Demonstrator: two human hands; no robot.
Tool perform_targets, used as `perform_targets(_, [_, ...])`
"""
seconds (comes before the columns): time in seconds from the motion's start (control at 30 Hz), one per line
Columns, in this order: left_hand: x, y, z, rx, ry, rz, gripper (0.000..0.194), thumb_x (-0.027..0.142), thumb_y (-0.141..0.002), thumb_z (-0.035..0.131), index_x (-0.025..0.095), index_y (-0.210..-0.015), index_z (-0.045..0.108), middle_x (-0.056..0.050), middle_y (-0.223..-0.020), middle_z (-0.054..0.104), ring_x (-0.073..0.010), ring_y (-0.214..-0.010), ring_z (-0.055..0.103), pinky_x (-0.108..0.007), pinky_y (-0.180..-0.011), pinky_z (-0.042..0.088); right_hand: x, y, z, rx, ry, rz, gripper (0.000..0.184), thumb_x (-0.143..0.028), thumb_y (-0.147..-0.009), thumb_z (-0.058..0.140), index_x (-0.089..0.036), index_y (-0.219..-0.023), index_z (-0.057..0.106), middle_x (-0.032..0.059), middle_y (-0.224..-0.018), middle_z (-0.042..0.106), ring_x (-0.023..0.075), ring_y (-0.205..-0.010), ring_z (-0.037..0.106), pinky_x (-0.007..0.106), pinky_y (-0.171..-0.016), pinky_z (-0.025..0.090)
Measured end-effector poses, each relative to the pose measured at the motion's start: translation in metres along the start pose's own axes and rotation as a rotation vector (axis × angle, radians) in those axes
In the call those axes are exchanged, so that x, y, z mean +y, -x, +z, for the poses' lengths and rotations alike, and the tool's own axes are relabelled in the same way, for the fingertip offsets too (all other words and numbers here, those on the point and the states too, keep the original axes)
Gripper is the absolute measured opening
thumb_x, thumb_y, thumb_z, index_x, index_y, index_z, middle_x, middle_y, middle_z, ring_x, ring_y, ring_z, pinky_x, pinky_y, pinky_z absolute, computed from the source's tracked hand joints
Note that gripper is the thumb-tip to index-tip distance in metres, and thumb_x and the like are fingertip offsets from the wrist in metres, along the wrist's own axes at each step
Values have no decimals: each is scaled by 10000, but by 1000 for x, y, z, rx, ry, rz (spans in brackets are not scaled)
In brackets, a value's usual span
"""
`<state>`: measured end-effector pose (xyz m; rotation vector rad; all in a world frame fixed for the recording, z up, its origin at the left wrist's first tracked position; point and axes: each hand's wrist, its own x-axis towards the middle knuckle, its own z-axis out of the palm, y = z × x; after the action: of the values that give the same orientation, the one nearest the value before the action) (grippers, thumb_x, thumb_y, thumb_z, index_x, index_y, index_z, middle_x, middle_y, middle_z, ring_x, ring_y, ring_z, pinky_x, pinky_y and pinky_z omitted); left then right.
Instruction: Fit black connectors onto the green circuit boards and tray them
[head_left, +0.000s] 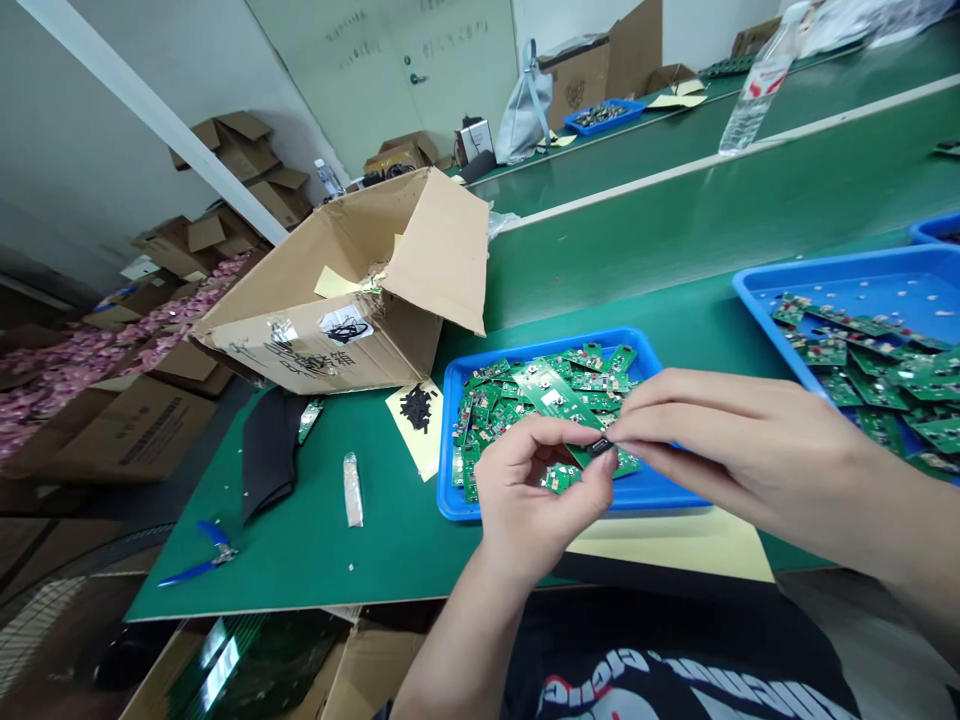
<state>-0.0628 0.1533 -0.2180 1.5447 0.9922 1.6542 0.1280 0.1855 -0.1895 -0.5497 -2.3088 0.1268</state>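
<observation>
My left hand (pixel 536 490) is closed, its thumb and index finger pinching at the lower end of a long green circuit board (pixel 551 390). A small black piece (pixel 598 447) shows between those fingertips. From the right, my right hand (pixel 720 430) reaches in with its thumb and fingertips pressed together at the edge of the black piece; whether they grip it or only press on it is partly hidden. Both hands are over the front part of a blue tray (pixel 452 500) heaped with small green circuit boards (pixel 487 415).
Small black strips (pixel 418 408) lie on yellow paper (pixel 427 462) left of the tray. Further left are a clear packet (pixel 352 490), a black sheet (pixel 270 455) and blue-handled cutters (pixel 206 555). An open cardboard box (pixel 322 340) stands behind; another blue tray (pixel 757 285) sits right.
</observation>
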Motion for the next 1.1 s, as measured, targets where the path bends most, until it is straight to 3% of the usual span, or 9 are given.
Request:
perform_targets(0.37, [-6, 2, -2, -14, -62, 125, 161, 93, -782, 870, 188, -859, 765, 14, -705, 748, -74, -579, 675, -119, -565, 562, -7, 0, 4, 19, -6, 78, 157, -144, -1114, 497, -180, -999, 598, 22, -920, 682, 106, -773, 683, 217, -673, 546])
perform_targets(0.67, [-7, 3, 4, 47, -29, 139, 187, 66, -775, 849, 201, -857, 750, 27, -712, 722, -78, -611, 674, -130, -602, 567, -15, 0, 0, 40, 82, 93, 293, -138, -1119, 454, -179, -905, 650, 61, -955, 735, 134, -799, 725, 230, -660, 579])
perform_targets(1.1, [-6, 5, 3, 87, -291, 321, 141, 101, -787, 810, 204, -833, 725, 26, -659, 734, -100, -531, 640, -192, -493, 474, -23, -3, 11, 144, 57, 193, 250, -117, -1070, 504, -181, -848, 598, 31, -836, 701, 105, -683, 664, 212, -630, 537])
